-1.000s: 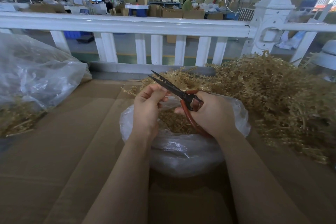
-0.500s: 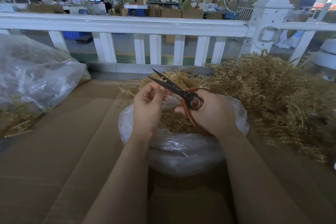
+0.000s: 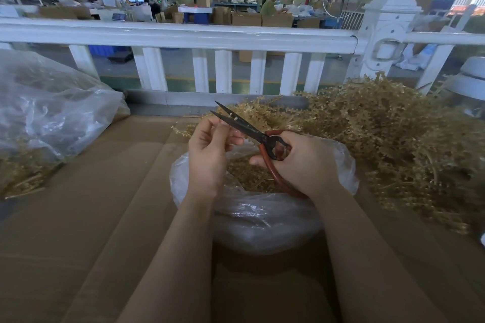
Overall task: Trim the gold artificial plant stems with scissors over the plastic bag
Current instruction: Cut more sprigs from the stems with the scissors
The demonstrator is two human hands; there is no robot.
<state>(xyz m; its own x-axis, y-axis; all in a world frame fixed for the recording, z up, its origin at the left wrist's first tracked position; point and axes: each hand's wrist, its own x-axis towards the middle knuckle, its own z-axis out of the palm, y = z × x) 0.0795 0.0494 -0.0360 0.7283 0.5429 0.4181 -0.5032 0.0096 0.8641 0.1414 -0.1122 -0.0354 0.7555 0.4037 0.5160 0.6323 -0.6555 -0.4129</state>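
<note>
Over the plastic bag [image 3: 262, 220], right hand [image 3: 307, 162] gripping parted scissors [image 3: 246, 128].

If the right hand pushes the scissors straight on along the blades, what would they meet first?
The right hand points the scissors up-left, past the left hand. Beyond the tips the way looks free until the white railing, though depth is unclear.

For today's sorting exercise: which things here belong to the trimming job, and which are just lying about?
In the job: scissors, right hand, left hand, open plastic bag, gold stem pile.

Lying about: filled clear bag, white railing, cardboard surface.
</note>
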